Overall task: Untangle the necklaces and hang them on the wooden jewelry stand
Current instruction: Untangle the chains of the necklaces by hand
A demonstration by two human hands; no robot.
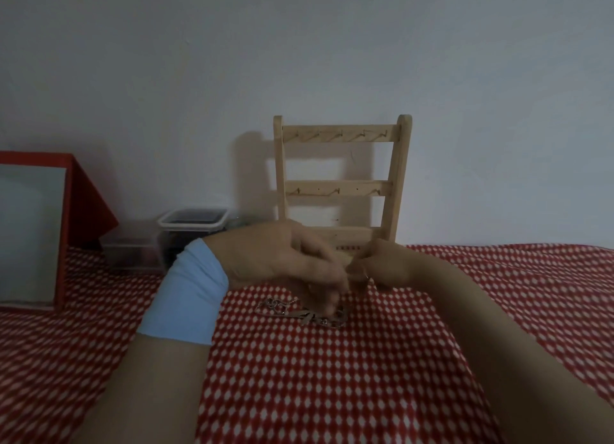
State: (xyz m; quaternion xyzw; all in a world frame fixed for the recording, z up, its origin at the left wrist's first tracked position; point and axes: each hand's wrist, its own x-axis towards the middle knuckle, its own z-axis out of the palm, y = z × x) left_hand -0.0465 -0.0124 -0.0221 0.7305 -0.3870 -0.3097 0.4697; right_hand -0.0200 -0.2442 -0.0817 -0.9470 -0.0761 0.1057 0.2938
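Observation:
A tangle of silver necklaces [300, 312] lies on the red-and-white patterned cloth [332, 377], partly hidden under my fingers. My left hand [285, 261], with a light blue band around its wrist, pinches down into the tangle. My right hand [382, 264] meets it fingertip to fingertip just above the cloth, pinching a thin strand of chain. The wooden jewelry stand [342, 181] stands upright against the wall right behind my hands. Its hooks on the top and middle rails carry nothing.
A clear plastic box [192, 224] with a dark inside sits at the wall left of the stand, with a lower clear container [129, 251] beside it. A red-framed mirror [33, 231] leans at the far left. The white wall closes the back.

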